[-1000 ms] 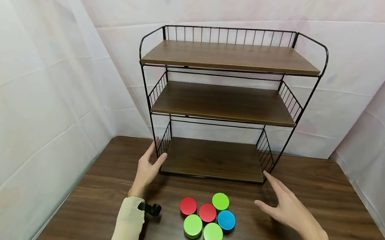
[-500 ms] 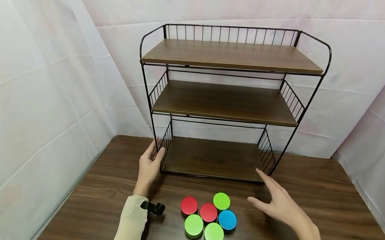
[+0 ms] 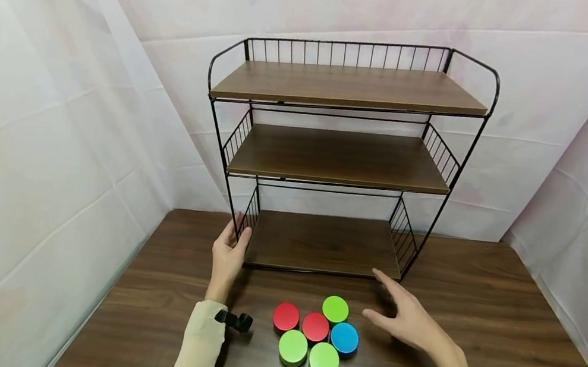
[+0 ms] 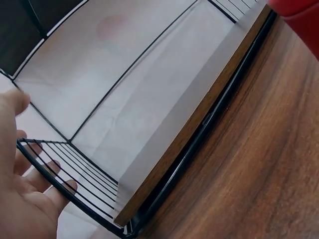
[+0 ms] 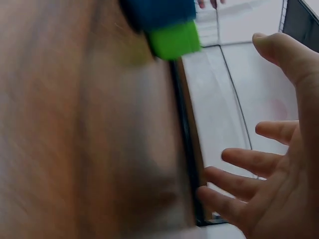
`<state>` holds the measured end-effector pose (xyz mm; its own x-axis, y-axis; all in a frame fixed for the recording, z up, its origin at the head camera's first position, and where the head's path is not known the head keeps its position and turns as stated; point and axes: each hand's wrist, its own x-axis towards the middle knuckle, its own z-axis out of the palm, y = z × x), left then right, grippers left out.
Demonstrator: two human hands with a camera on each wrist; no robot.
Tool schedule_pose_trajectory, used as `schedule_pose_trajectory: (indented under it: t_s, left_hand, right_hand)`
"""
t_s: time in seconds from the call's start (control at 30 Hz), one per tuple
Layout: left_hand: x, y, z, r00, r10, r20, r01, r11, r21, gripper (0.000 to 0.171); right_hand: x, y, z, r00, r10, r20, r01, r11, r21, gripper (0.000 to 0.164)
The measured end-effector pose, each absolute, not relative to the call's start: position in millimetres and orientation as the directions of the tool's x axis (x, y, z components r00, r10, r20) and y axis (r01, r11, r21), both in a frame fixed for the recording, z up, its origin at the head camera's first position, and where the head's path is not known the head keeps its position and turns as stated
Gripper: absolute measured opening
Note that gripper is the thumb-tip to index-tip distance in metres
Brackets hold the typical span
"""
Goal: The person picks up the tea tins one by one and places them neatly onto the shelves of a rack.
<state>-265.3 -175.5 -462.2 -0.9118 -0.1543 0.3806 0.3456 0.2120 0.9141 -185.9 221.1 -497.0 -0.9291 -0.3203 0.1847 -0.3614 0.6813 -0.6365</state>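
My left hand (image 3: 227,259) is at the lower left side of a three-tier wire-and-wood shelf rack (image 3: 339,167). In the left wrist view its fingers lie along the outside of the black wire side guard (image 4: 75,191), with the thumb apart from the guard. Whether the palm presses the frame cannot be told. My right hand (image 3: 416,325) hovers in front of the rack's lower right, fingers spread, holding nothing. Left of it is a group of short round cylinders: a blue one (image 3: 344,339), two red ones (image 3: 315,327) and three green ones (image 3: 335,310).
The brown wooden table (image 3: 474,310) carries the rack at its back edge. Pale cloth (image 3: 90,126) hangs behind and on both sides. Each wrist wears a black camera, the left one (image 3: 234,321) close to the cylinders.
My right hand has moved left, away from the rack's right front corner and nearer the cylinders. The left hand has shifted only slightly, its thumb closer to the rack's frame. The cylinders stay put.
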Motion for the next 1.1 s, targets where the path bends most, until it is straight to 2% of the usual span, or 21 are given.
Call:
schedule_pose_trajectory:
  t_s: [0.33, 0.47, 0.7, 0.9, 1.1]
  left_hand:
    - [-264.7, -172.6, -462.0, -0.887, -0.174, 0.428, 0.396, 0.191, 0.898, 0.046]
    - [-265.7, -170.3, -463.8, -0.853, -0.205, 0.479, 0.447, 0.185, 0.875, 0.040]
    - [-269.9, -164.0, -463.6, -0.790, -0.235, 0.567, 0.504, 0.277, 0.818, 0.033]
    - [-268.7, -165.4, -464.2, -0.802, -0.260, 0.538, 0.478, 0.263, 0.838, 0.031]
    - [-271.2, -169.0, -465.7, -0.798, -0.269, 0.540, 0.483, 0.251, 0.839, 0.029]
  right_hand:
    - [-177.3, 198.5, -512.7, -0.923, -0.349, 0.163, -0.365, 0.656, -0.661, 0.087]
    - [-177.6, 197.6, -513.4, -0.919, -0.362, 0.157, -0.361, 0.613, -0.703, 0.083]
    - [-183.5, 195.5, -511.8, -0.910, -0.377, 0.170, -0.364, 0.534, -0.763, 0.074]
    - [-188.2, 190.3, -513.5, -0.897, -0.425, 0.122, -0.339, 0.485, -0.806, 0.073]
    - [-192.4, 184.6, -512.2, -0.872, -0.469, 0.138, -0.361, 0.428, -0.828, 0.069]
